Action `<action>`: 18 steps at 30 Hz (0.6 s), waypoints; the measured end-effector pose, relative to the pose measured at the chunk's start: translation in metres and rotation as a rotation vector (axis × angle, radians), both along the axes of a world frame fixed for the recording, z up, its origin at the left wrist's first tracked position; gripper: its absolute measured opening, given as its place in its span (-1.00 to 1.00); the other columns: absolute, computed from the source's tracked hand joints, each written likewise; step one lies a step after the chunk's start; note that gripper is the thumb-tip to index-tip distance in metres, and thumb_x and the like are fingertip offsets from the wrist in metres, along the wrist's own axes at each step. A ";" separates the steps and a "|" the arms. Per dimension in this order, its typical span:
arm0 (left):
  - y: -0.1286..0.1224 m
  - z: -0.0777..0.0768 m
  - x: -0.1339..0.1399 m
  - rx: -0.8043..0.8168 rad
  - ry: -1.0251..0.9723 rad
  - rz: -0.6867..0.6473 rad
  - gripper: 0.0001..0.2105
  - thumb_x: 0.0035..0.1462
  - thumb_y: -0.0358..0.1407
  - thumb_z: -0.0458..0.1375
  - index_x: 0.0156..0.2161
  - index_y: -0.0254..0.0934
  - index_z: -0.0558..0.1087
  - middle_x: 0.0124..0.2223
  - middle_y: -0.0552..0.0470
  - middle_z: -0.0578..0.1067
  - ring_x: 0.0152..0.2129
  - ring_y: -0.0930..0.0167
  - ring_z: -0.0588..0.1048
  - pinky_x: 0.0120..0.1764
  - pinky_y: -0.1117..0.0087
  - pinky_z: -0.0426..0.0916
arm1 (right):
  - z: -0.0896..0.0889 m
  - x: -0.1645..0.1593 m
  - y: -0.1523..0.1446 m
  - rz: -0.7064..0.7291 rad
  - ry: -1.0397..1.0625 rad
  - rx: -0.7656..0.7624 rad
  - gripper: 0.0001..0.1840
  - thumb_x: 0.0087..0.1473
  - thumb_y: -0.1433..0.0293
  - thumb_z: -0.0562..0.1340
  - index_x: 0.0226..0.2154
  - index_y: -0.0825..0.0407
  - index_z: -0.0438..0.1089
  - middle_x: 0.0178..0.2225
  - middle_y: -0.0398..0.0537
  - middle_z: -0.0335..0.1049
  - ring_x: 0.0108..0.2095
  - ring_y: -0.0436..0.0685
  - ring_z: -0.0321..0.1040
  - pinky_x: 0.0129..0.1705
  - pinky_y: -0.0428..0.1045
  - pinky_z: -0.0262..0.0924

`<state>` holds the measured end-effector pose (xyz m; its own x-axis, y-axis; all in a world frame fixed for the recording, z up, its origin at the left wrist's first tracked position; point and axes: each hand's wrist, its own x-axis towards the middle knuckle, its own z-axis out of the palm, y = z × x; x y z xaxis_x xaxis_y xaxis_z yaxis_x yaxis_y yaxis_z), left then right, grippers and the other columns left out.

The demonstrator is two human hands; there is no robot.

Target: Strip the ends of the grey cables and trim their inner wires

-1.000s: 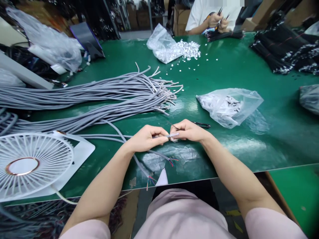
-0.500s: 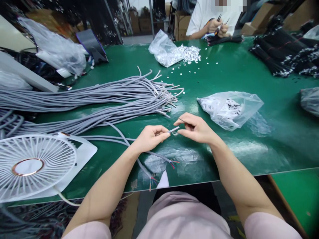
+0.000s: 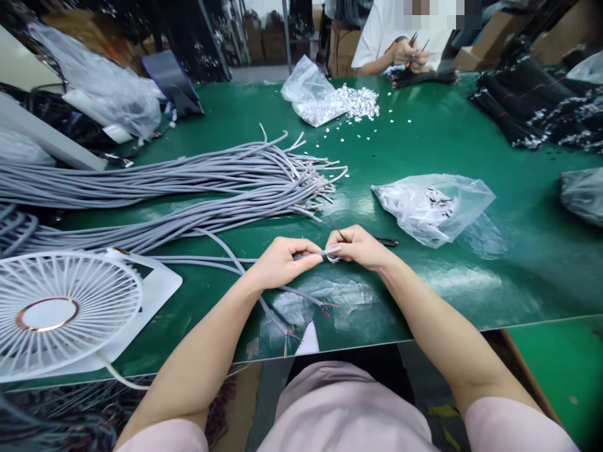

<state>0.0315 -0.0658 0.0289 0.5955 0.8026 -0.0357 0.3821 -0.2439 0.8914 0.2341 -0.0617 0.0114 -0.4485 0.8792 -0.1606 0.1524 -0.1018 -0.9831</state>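
My left hand (image 3: 288, 262) pinches a grey cable (image 3: 316, 253) close to its end, thumb and forefinger closed on it. The cable's pale tip points toward my right hand (image 3: 358, 246), whose thumb and fingers are closed at the tip, where pale strands curl below. A slim dark tool (image 3: 387, 242) with a loop-like rear end is tucked in my right hand, and its thin point sticks out past the fingers. I cannot make out its exact kind. Below my hands, two grey cable ends with coloured wires (image 3: 328, 307) fanned out lie on the green table (image 3: 424, 301).
A thick bundle of grey cables (image 3: 211, 182) stretches across the left. A white fan (image 3: 80, 314) stands at front left. Plastic bags of small white parts (image 3: 433, 207) lie ahead. Across the table, a person's hands (image 3: 409, 55) hold a tool near black cable bundles (image 3: 537, 94).
My right hand has moved left and slightly down, closing at the cable tip beside my left hand. The dark tool's rear end now shows behind the right hand.
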 end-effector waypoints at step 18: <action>0.000 -0.004 0.001 -0.026 0.049 0.043 -0.72 0.09 -0.16 0.12 -0.36 -0.38 0.52 -0.57 0.12 0.34 -0.62 0.56 0.20 -0.53 0.55 0.11 | 0.010 0.009 -0.013 0.002 -0.291 0.795 -0.87 0.07 0.40 0.21 -0.36 0.05 0.49 -0.28 -0.02 0.36 -0.33 0.00 0.30 -0.35 -0.09 0.18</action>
